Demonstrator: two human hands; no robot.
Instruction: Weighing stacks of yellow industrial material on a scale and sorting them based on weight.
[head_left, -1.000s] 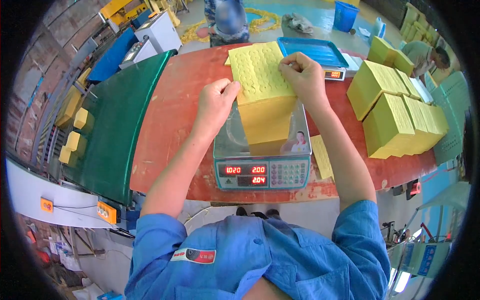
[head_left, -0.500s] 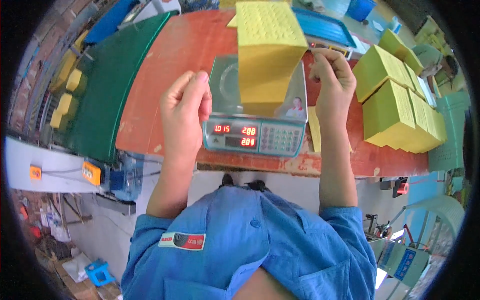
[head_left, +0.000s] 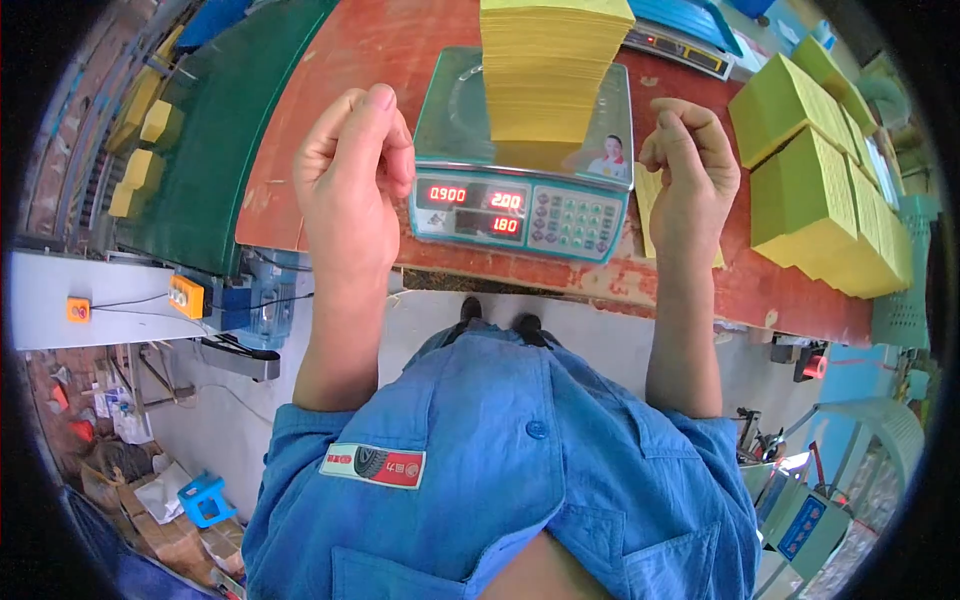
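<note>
A tall stack of yellow paper sheets [head_left: 553, 75] stands on the metal pan of a teal-edged digital scale [head_left: 440, 120], its top cut off by the picture's upper edge. Red figures glow on the scale's front panel. My left hand [head_left: 350, 185] hovers to the left of the scale, fingers curled in and thumb against them, apart from the stack. On the other side, my right hand [head_left: 692, 180] is raised with thumb and fingers bent together. I see nothing held in either hand. Below the right hand's fingers, a loose yellow sheet [head_left: 649, 205] lies partly hidden.
More stacks of yellow sheets [head_left: 810, 200] stand close together at the right of the worn red table [head_left: 350, 90]. A second scale [head_left: 680, 45] with a blue tray is behind. Beyond the left edge runs a green surface [head_left: 215, 150] with yellow blocks beside it.
Both hands have drawn apart from the stack and nearer to me. The scale and stack sit higher in the picture as the view shifted, and the red figures have changed.
</note>
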